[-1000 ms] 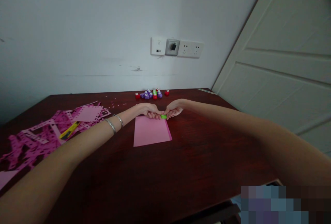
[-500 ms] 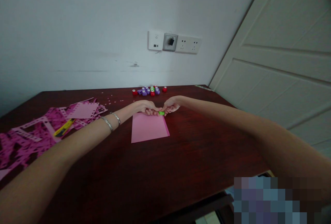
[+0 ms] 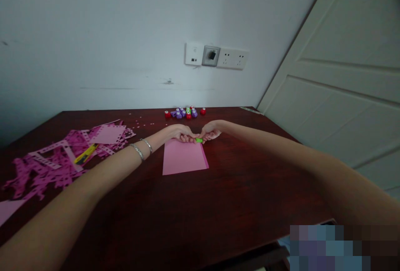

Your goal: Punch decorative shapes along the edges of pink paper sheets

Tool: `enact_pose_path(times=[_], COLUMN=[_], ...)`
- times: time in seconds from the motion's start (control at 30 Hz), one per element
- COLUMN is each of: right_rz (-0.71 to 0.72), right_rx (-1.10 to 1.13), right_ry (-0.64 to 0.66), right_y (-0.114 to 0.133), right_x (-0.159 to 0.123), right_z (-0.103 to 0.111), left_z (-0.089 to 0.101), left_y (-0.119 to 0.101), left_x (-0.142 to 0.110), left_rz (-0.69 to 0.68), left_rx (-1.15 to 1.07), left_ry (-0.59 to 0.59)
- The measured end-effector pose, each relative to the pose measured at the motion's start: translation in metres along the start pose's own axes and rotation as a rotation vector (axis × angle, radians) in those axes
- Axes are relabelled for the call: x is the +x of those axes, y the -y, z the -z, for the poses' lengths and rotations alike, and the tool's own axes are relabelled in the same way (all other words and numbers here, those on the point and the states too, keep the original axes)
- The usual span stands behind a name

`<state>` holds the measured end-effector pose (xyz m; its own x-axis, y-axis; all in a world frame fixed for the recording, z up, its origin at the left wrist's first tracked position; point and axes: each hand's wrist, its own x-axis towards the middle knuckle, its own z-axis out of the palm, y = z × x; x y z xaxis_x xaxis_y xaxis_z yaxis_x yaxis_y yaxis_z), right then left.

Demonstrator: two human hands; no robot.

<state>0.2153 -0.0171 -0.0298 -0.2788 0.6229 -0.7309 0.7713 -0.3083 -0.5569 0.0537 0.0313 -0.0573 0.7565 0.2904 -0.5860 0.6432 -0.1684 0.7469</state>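
Observation:
A small green paper punch (image 3: 199, 140) sits at the far right corner of a pink sheet of paper (image 3: 185, 158). My left hand (image 3: 185, 134) is closed at the far edge of that sheet, its thumb stretched to the punch. From the other side my right hand (image 3: 211, 131) grips the same punch, fingers curled and thumb on top. Both thumbs meet over it, so most of its body is hidden. Along the sheet's right side a darker pink strip shows. Two silver bangles (image 3: 141, 149) circle my left wrist.
Small red, purple and green punches (image 3: 184, 113) cluster near the wall. Left of my arm lies a heap of punched pink scraps (image 3: 67, 154) with a yellow cutter knife (image 3: 86, 154). Tiny paper bits (image 3: 137, 122) dot the dark wooden table (image 3: 225, 204). A white door (image 3: 337, 91) stands right.
The whole view dips and comes back with my head's movement. Both hands stay closed around the green punch at the paper's far edge, with little visible shift.

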Motion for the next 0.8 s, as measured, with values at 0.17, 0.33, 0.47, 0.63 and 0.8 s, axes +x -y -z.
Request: enact_pose_path(times=[0.17, 0.33, 0.47, 0.63, 0.8], right_rz=[-0.038, -0.029, -0.021, -0.007, 0.098], right_rx=[-0.114, -0.198, -0.256, -0.299, -0.344], right_ry=[-0.057, -0.174, -0.304, -0.459, -0.537], right_y=[0.007, 0.014, 0.015, 0.013, 0.008], right_x=[-0.008, -0.021, -0.032, -0.042, -0.048], right_z=[-0.005, -0.012, -0.021, -0.036, -0.039], left_z=[-0.004, -0.005, -0.014, -0.027, -0.026], left_y=[-0.008, -0.014, -0.017, -0.026, -0.020], left_x=[-0.005, -0.011, -0.024, -0.045, -0.054], left_rz=[0.016, 0.012, -0.026, -0.047, -0.117], left_rx=[0.012, 0.027, 0.032, 0.162, 0.414], left_ry=[-0.026, -0.105, -0.193, -0.425, -0.572])
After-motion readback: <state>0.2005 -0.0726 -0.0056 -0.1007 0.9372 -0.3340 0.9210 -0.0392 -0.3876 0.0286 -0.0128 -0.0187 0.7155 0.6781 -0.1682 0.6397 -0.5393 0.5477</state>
